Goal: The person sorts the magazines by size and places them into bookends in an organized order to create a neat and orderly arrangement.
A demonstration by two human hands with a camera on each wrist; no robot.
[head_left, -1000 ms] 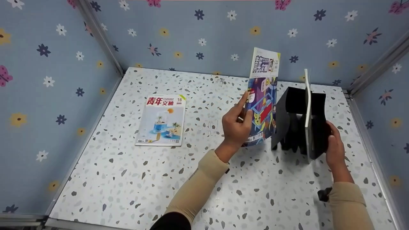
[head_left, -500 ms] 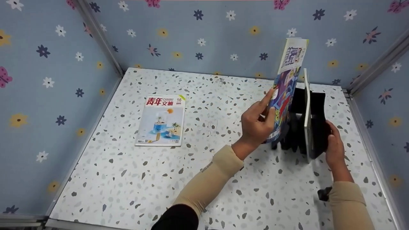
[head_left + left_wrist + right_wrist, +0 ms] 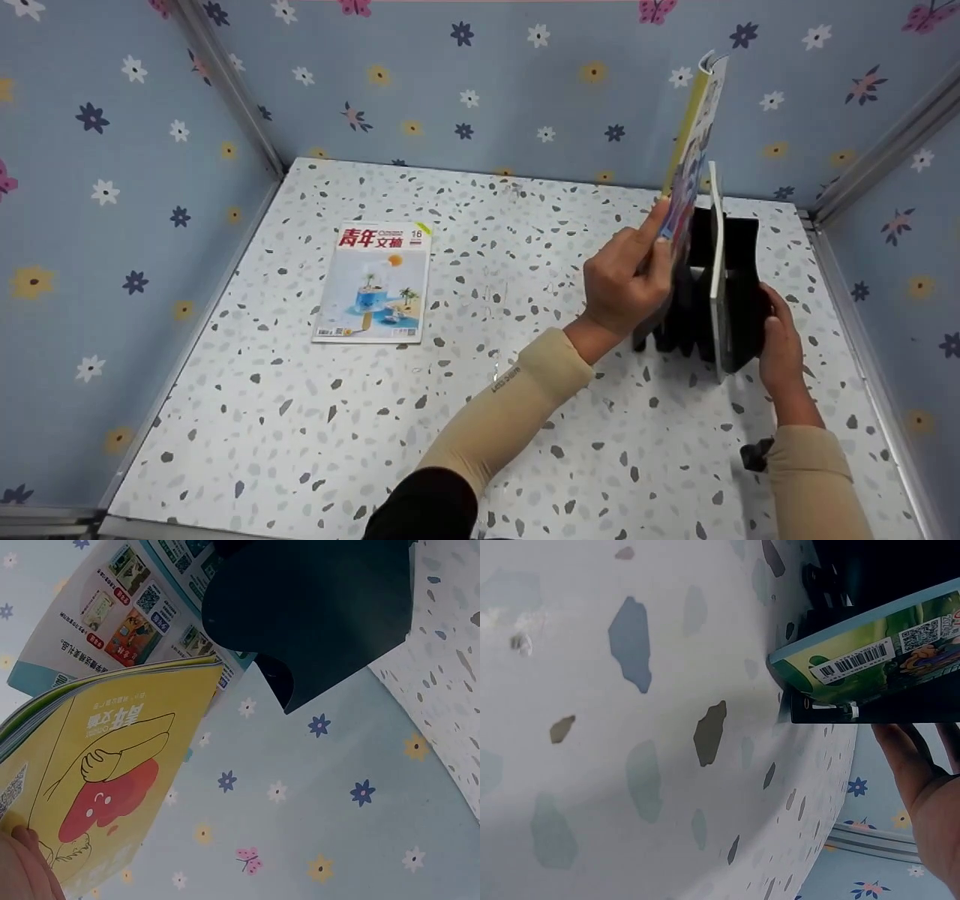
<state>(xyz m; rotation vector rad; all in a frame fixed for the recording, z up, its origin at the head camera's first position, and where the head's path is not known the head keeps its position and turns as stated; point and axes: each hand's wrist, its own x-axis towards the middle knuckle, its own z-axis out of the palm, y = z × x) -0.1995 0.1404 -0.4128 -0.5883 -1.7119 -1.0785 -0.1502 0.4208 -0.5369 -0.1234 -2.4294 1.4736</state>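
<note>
Blue flowered walls point(image 3: 540, 82) enclose a speckled white table point(image 3: 487, 435). Over the last second the left hand point(image 3: 626, 281) has carried a pinched, yellow-backed magazine point(image 3: 694, 142) rightward and turned it nearly edge-on — it now appears lined up with the left part of the black file holder point(image 3: 741, 246), though whether its lower edge is inside is hidden. The right hand point(image 3: 784, 352), fingers fairly straight and gripping nothing, rests against the holder's outer right side. A standing magazine point(image 3: 718, 251) is already in it (its green, barcoded cover shows only from the right wrist). The left wrist alone reveals the yellow back's drawing — a red, smiling shape point(image 3: 112, 799). An issue-16 magazine point(image 3: 375, 281) lies flat, well apart on the left.
</note>
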